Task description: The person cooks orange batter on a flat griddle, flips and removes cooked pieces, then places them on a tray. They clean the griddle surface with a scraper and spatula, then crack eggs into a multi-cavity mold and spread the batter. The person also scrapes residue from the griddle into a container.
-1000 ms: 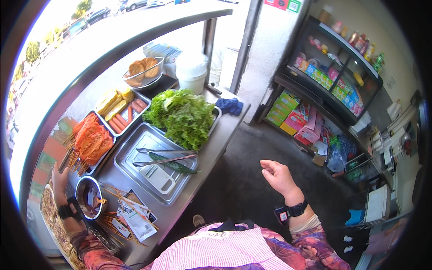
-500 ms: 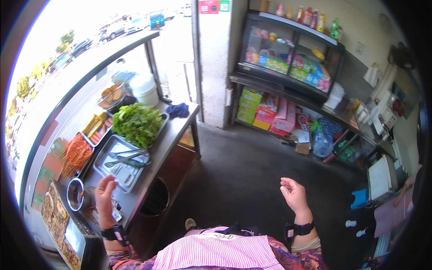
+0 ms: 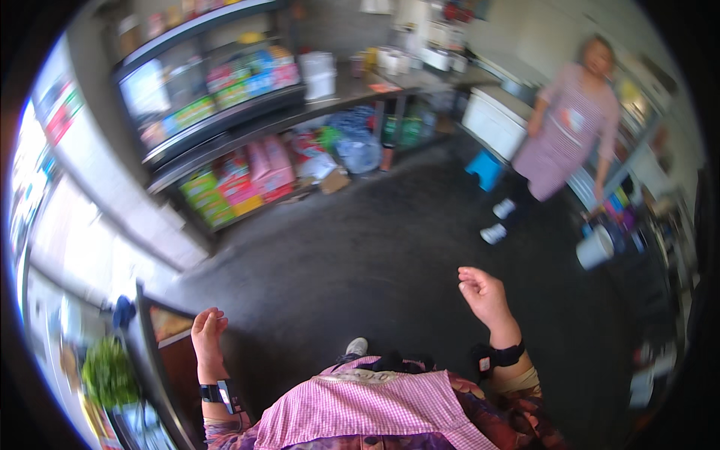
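Observation:
Held out over the dark floor [image 3: 352, 270], my left hand [image 3: 208, 341] has its fingers curled in, and nothing shows in them. It is nearest the metal counter [image 3: 154, 367] on the left, without touching it. A bunch of green lettuce [image 3: 110, 369] and a metal tray [image 3: 142, 427] sit on that counter, blurred. My right hand [image 3: 484, 298] is raised on the other side, its fingers loosely closed on nothing visible. Both wrists wear black bands. A pink checked apron [image 3: 367, 412] covers my front.
A person in a pink apron [image 3: 562, 135] stands at the far right beside a white chest [image 3: 495, 124] and a blue stool [image 3: 485, 171]. A white bucket [image 3: 595, 247] is nearby. Along the back, a glass display case [image 3: 202, 97] stands above stacked boxes [image 3: 270, 165].
My view has swung right, away from the food counter, which now sits at the lower left. The other person has come fully into view. Both hands stay raised and curled.

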`<state>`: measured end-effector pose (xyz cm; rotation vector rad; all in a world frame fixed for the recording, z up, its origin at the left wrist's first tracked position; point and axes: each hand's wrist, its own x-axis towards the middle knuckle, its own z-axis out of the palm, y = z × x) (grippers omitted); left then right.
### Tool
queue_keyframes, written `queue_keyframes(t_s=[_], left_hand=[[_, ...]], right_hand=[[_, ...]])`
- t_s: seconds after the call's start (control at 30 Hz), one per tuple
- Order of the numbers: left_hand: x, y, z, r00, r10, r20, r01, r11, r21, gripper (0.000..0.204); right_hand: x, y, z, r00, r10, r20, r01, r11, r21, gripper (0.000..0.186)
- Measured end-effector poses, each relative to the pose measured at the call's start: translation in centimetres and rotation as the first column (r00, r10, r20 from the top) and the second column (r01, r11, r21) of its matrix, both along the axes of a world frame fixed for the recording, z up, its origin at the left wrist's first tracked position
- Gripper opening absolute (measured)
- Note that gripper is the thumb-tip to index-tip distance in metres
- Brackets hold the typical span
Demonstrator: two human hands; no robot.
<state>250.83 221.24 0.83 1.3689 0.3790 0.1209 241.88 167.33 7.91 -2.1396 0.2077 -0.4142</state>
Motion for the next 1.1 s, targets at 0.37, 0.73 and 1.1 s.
queue_keyframes(t_s=[0.37, 0.73, 1.1], left_hand=[[17.7, -40.0, 0.4, 0.573, -0.819, -0.034, 0.811, 0.573, -0.119, 0.015], [5.4, -77.3, -2.0, 0.014, -1.0, -0.022, 0.982, 0.017, -0.189, 0.016], [-3.4, -109.0, -4.0, -0.252, -0.967, 0.019, 0.946, -0.251, -0.205, 0.014]], right_hand=[[-14.2, -14.2, 0.0, 0.714, -0.7, 0.021, 0.698, 0.713, 0.066, 0.028], [-32.3, -28.6, 1.1, 0.265, -0.964, -0.017, 0.964, 0.265, 0.01, 0.03], [-45.5, -43.6, -0.7, -0.087, -0.996, -0.018, 0.996, -0.087, -0.025, 0.032]])
